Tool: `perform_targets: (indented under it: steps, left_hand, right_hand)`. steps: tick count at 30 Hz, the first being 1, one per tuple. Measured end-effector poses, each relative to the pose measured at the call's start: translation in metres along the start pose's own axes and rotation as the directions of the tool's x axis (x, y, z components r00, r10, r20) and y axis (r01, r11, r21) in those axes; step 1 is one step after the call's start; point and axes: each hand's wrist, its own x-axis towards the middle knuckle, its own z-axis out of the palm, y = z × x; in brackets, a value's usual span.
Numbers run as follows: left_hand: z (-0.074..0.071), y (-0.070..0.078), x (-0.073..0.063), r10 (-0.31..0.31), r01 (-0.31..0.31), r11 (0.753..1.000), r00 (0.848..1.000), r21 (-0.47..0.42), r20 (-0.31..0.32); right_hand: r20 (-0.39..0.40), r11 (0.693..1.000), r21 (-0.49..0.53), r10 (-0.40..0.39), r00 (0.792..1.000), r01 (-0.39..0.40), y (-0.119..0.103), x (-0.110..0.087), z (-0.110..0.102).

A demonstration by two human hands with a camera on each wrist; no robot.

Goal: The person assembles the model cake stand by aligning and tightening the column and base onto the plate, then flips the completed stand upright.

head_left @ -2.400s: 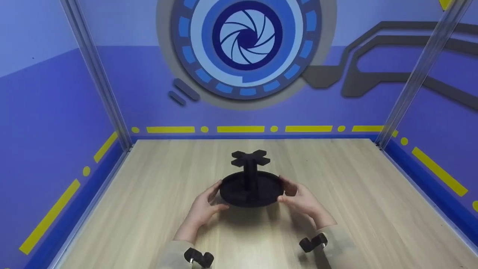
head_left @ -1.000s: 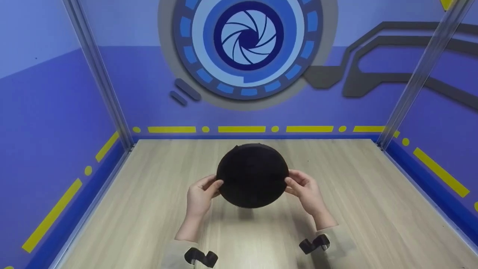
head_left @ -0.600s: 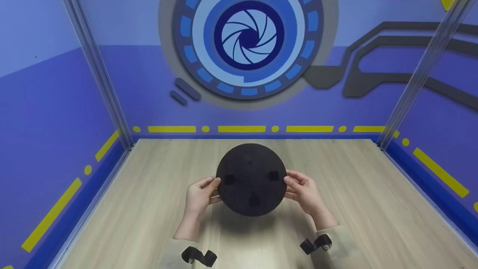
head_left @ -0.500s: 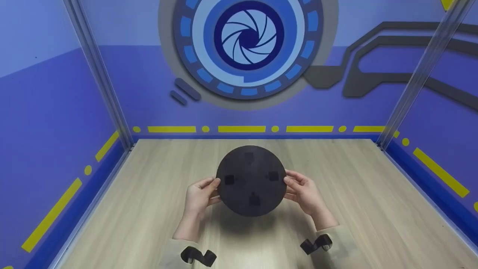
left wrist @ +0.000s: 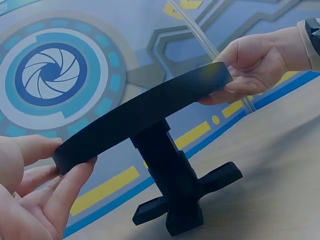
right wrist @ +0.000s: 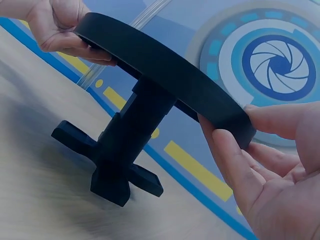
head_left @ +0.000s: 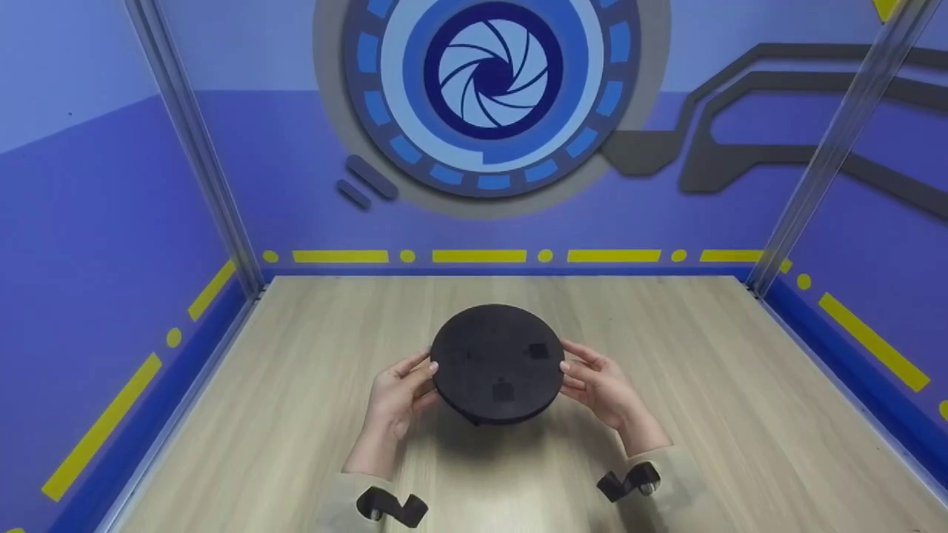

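Note:
Upside down between both hands is a black stand with a round base, its flat underside facing up and small square pads showing on it. From the base a central post points downward, ending in a cross-shaped top with flat arms; the head view hides these parts. My left hand pinches the base's left rim, thumb on the upper face and fingers below. On the opposite rim, my right hand holds it the same way. The stand appears held off the table, slightly tilted.
A light wood-grain table lies beneath. Blue printed panels with yellow dashes wall it at the back and sides. Metal posts stand at both back corners. Black straps sit on both sleeves.
Earlier the stand was upright, cross on top; both hands have flipped it over, so the underside shows. Over the last half second the base has tipped flatter, its far edge coming lower in view.

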Motion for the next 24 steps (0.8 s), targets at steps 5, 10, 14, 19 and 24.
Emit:
perform_targets:
  steps: [5, 10, 14, 19, 24]
  left_hand:
    - [0.0, -0.005, 0.002, -0.013, 0.014, 1.0, 1.0, -0.026, 0.002]
    - [-0.001, -0.009, 0.003, -0.015, 0.015, 0.999, 1.0, -0.046, 0.0]
    - [-0.002, -0.01, 0.004, -0.01, 0.01, 0.998, 1.0, -0.058, 0.004]
    - [-0.001, -0.009, 0.005, -0.004, 0.004, 0.997, 1.0, -0.071, 0.006]
    - [-0.002, -0.011, 0.006, -0.011, 0.011, 0.997, 1.0, -0.072, 0.005]
  right_hand:
    - [-0.021, 1.0, 0.017, 0.021, 1.0, -0.02, 0.005, 0.002, 0.0]
    - [-0.046, 0.999, 0.029, 0.04, 0.998, -0.039, 0.009, 0.004, 0.0]
    - [-0.028, 0.998, 0.05, 0.036, 0.999, -0.034, 0.011, 0.006, -0.001]
    - [-0.022, 0.996, 0.076, 0.041, 0.999, -0.039, 0.012, 0.007, -0.001]
    - [-0.016, 0.994, 0.094, 0.058, 0.998, -0.056, 0.012, 0.007, -0.001]
